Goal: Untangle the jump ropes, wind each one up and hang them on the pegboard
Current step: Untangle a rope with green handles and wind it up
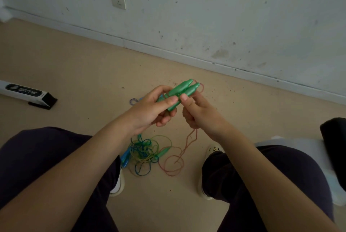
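Both hands, left hand (149,108) and right hand (198,113), grip the green handles (182,90), fingers hiding their lower ends and the red rope (191,138) start.

Glossy green plastic handles (180,90)

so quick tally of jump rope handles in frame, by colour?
Green handles: 3, two held side by side in the left hand and right hand at, one on the floor in the tangle
Blue handles: 2, on the floor at the tangle's left edge
Total: 5 visible; more may be hidden in the tangle.
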`<act>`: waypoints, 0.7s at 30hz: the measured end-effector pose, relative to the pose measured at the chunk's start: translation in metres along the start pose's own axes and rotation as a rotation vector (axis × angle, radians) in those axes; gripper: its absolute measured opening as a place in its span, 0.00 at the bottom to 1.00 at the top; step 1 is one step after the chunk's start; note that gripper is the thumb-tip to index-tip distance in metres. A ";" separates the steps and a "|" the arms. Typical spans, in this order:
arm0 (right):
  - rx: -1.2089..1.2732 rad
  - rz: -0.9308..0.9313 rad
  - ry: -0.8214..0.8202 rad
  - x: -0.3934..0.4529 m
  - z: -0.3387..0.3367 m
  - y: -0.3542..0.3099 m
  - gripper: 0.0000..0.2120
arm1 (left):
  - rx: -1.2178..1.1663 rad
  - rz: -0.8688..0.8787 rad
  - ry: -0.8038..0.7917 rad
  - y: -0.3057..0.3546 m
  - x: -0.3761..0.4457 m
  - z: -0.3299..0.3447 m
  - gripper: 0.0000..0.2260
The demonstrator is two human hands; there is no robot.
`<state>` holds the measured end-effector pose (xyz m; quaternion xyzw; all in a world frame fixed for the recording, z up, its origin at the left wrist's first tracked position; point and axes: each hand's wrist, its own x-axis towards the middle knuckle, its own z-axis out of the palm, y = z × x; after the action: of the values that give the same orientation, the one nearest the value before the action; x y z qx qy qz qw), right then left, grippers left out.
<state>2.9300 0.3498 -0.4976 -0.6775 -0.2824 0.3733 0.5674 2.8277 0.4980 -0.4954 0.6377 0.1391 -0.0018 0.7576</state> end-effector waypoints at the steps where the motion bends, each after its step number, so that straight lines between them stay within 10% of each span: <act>1: -0.016 -0.021 0.029 0.000 0.001 0.000 0.16 | 0.007 -0.004 0.017 0.000 0.001 0.000 0.12; 21: -0.295 0.023 -0.032 -0.009 0.004 -0.008 0.13 | 0.020 0.046 0.297 -0.004 0.011 -0.019 0.09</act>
<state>2.9220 0.3464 -0.4883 -0.7506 -0.3355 0.3450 0.4528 2.8335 0.5176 -0.5039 0.6414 0.2351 0.1087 0.7222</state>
